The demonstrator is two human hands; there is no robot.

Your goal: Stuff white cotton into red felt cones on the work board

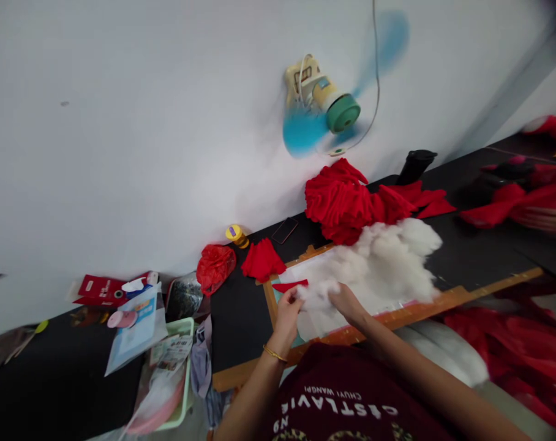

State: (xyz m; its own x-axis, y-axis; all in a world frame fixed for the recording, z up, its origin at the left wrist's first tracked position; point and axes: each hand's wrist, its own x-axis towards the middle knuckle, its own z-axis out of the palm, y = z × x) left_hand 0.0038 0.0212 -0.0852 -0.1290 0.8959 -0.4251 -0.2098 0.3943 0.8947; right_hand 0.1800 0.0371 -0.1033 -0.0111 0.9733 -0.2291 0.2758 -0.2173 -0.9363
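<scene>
A tuft of white fibre stuffing (318,294) spans the gap between my two hands above the work board. My left hand (289,308), with a gold bracelet at the wrist, has its fingers closed at the tuft's left end. Just beyond those fingers is a small red fabric piece (288,285); whether they touch it I cannot tell. My right hand (346,302) grips the tuft's other end. A big heap of the same white stuffing (392,260) lies right of my hands on the white board surface (319,323).
Behind the stuffing is a pile of red fabric pieces (340,199), with a smaller red stack (262,260) to the left. A phone (285,231), yellow-lidded jar (237,236) and red bag (216,268) sit nearby. A wall fan (342,113) spins above. Another person's hand (547,219) is at far right.
</scene>
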